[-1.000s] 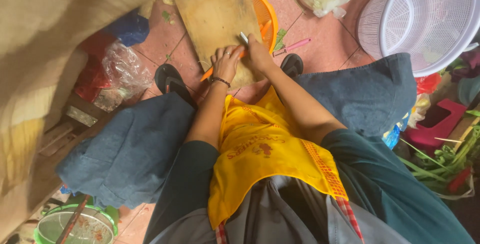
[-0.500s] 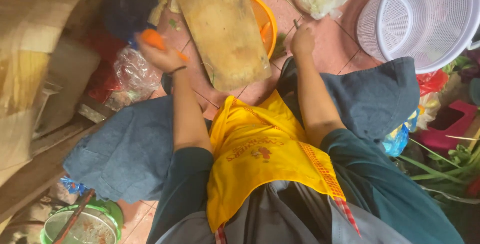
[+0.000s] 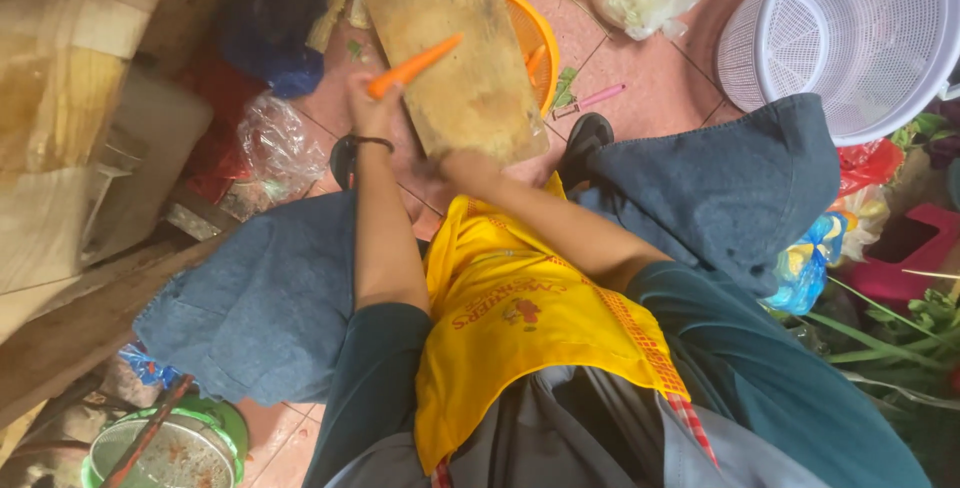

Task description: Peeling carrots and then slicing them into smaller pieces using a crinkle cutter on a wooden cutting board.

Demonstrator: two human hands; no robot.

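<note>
left hand point(image 3: 375, 113) holds carrot point(image 3: 413, 65) over cutting board point(image 3: 460, 58).

I see a carrot point(image 3: 413, 65) with a smooth, slightly waxy orange skin in my left hand point(image 3: 374, 113), and my right hand point(image 3: 462, 163) sits at the near edge of a chopping board point(image 3: 462, 48) of worn, matt wood, stained and rough. Beside it an orange bowl point(image 3: 532, 43) looks like glossy plastic. The white basket point(image 3: 850, 33) is slotted plastic with a dull sheen. My apron point(image 3: 520, 318) is matt yellow cloth, the trousers point(image 3: 260, 298) coarse blue cloth. The floor tiles point(image 3: 650, 98) look smooth and reddish, and a clear bag point(image 3: 275, 143) is thin crinkled shiny plastic
</note>
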